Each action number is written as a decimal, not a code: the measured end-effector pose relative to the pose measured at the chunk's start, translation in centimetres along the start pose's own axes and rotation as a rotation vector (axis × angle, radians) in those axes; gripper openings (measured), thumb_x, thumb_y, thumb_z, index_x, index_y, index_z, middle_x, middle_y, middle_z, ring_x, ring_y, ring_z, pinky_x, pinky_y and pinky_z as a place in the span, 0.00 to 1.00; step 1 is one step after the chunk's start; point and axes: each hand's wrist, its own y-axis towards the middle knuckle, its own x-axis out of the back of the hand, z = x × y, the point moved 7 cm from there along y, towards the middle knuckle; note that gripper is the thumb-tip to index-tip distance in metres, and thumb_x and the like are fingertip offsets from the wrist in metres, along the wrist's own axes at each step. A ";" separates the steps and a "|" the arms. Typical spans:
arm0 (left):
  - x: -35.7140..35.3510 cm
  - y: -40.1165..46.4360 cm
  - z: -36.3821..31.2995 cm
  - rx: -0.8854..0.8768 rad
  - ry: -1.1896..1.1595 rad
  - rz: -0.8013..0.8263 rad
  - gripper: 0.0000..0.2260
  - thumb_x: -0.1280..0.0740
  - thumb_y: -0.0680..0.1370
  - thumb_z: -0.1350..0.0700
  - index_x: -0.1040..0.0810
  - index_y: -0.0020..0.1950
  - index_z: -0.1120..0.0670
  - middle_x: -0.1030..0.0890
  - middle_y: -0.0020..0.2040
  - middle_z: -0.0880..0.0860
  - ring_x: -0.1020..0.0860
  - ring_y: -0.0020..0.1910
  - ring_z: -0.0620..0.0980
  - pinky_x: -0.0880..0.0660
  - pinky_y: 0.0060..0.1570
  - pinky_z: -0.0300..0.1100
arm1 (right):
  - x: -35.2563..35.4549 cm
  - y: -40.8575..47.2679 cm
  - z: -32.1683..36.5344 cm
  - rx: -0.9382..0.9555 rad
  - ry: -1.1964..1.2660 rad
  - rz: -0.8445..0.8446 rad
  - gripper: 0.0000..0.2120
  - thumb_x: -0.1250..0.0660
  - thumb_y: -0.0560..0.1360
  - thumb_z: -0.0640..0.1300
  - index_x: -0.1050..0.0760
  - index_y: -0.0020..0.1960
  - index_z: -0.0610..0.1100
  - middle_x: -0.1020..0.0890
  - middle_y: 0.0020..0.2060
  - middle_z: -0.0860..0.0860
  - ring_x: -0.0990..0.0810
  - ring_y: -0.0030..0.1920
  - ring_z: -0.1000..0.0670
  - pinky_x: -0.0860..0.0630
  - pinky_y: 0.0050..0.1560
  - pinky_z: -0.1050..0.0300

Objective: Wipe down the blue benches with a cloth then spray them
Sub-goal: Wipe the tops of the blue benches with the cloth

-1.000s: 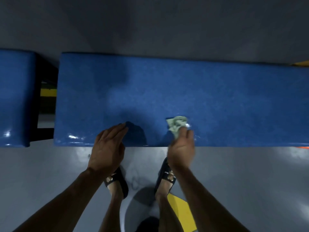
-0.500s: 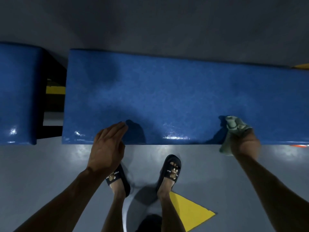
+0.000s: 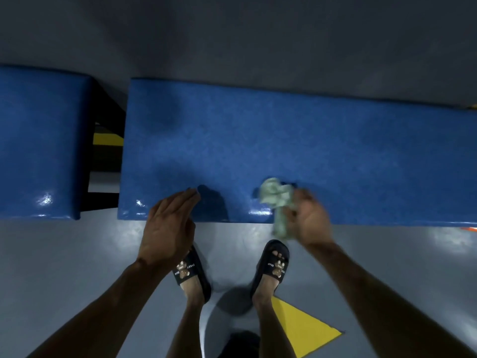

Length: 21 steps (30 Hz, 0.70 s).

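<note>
Two benches in view; I'm mid-wipe on the near edge of the long blue bench (image 3: 284, 140), right hand (image 3: 308, 219) clutching the cloth (image 3: 275, 197), left hand (image 3: 167, 226) flat and empty; next I'd sweep farther back, no spray yet

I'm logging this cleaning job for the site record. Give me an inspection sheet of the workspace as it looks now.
Surface: long blue bench, glossy along the near edge.
Job's things: crumpled pale green cloth at that edge; no spray bottle seen.
Clutter: nothing seen.
Hands: right hand grips the cloth, blurred; left hand rests flat on the edge.
Cables: nothing seen.
Surroundings: second blue bench to the left; grey floor with yellow marking; black sandals.
</note>
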 end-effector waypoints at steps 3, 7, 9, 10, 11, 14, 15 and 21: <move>0.3 -0.5 0.7 0.010 0.018 0.001 0.24 0.42 0.76 0.54 0.28 0.72 0.54 0.28 0.72 0.52 0.30 0.71 0.53 0.34 0.70 0.56 | 4.7 0.2 -9.2 -0.354 -0.010 -0.072 0.19 0.37 0.75 0.59 0.23 0.55 0.45 0.18 0.46 0.45 0.19 0.50 0.37 0.22 0.48 0.45; 0.6 -0.9 2.2 0.039 0.005 -0.010 0.23 0.42 0.75 0.55 0.27 0.71 0.54 0.27 0.71 0.53 0.30 0.70 0.54 0.35 0.70 0.54 | 5.5 -1.3 -5.3 -0.459 -0.043 -0.192 0.18 0.37 0.72 0.50 0.25 0.55 0.38 0.22 0.52 0.36 0.21 0.51 0.34 0.26 0.49 0.45; 0.7 -1.1 2.9 0.042 0.000 -0.008 0.23 0.42 0.76 0.55 0.27 0.71 0.55 0.27 0.71 0.53 0.30 0.70 0.54 0.34 0.70 0.54 | 2.1 -1.8 0.1 -0.383 -0.010 -0.210 0.21 0.39 0.72 0.48 0.24 0.59 0.37 0.21 0.53 0.36 0.20 0.50 0.34 0.24 0.48 0.45; 0.7 -1.1 3.1 0.039 -0.003 -0.004 0.23 0.42 0.76 0.55 0.27 0.71 0.54 0.27 0.71 0.53 0.30 0.71 0.54 0.34 0.69 0.55 | -0.2 -2.0 2.7 -0.336 0.023 -0.220 0.23 0.41 0.72 0.49 0.24 0.61 0.36 0.21 0.53 0.36 0.20 0.49 0.34 0.22 0.47 0.45; 0.7 -1.2 3.4 0.037 -0.007 -0.006 0.23 0.43 0.76 0.54 0.28 0.71 0.54 0.27 0.72 0.52 0.30 0.71 0.53 0.34 0.70 0.54 | -2.1 -2.2 5.7 -0.287 0.068 -0.224 0.24 0.44 0.72 0.49 0.24 0.60 0.36 0.20 0.53 0.37 0.19 0.47 0.35 0.22 0.45 0.46; 1.3 -1.4 4.3 0.038 -0.017 -0.024 0.24 0.43 0.75 0.55 0.27 0.71 0.54 0.27 0.71 0.52 0.30 0.71 0.52 0.35 0.69 0.52 | -5.1 -2.3 14.3 -0.133 0.123 -0.141 0.16 0.40 0.73 0.45 0.24 0.57 0.39 0.21 0.49 0.41 0.20 0.44 0.39 0.21 0.43 0.49; 1.5 -1.4 4.5 0.037 -0.017 -0.029 0.24 0.43 0.75 0.55 0.27 0.71 0.54 0.27 0.71 0.52 0.30 0.70 0.53 0.35 0.69 0.52 | -5.5 -2.1 16.0 -0.069 0.110 -0.094 0.14 0.36 0.72 0.41 0.24 0.56 0.40 0.21 0.49 0.42 0.21 0.44 0.39 0.21 0.42 0.49; 2.8 -1.7 6.6 0.055 -0.010 -0.037 0.24 0.42 0.75 0.56 0.27 0.71 0.53 0.27 0.71 0.52 0.30 0.71 0.53 0.35 0.70 0.55 | -0.8 -0.2 8.7 0.088 0.049 -0.060 0.18 0.42 0.73 0.52 0.23 0.54 0.42 0.19 0.47 0.42 0.19 0.45 0.41 0.25 0.43 0.55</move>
